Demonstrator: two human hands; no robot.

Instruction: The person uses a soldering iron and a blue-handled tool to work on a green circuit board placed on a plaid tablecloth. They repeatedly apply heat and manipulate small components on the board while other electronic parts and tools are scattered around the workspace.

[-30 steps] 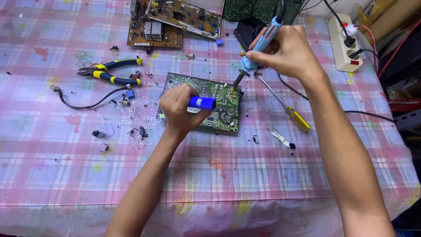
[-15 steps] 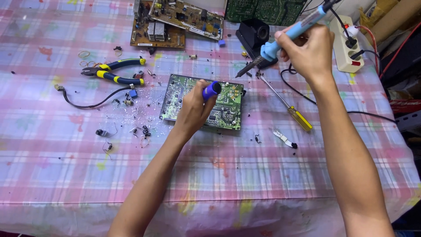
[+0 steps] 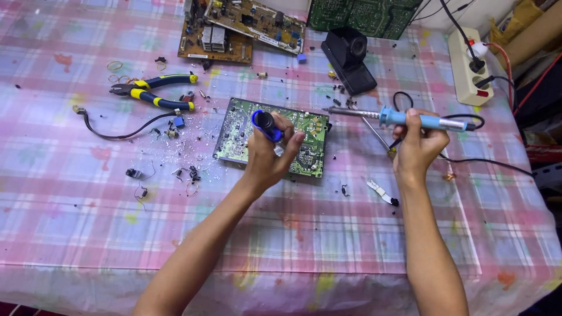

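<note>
Pink plaid tablecloth [image 3: 88, 193]: left hand [image 3: 266, 158] grips blue pump [image 3: 266, 126] over circuit board [image 3: 234, 129], right hand [image 3: 418, 146] holds soldering iron [image 3: 404, 119] beside.

Pink plaid tablecloth [image 3: 351, 234]: soft matt cloth, slightly creased. Flat green circuit board [image 3: 234, 126]: glossy lacquered laminate with shiny metal solder dots. Blue-handled soldering iron [image 3: 404, 119]: smooth matt plastic grip, bare dull metal shaft. Blue and black desoldering pump [image 3: 264, 124]: glossy plastic. Yellow-and-blue-handled pliers [image 3: 153, 93]: rubbery matt grips, dark metal jaws. Cream power strip [image 3: 468, 64]: smooth plastic.
</note>
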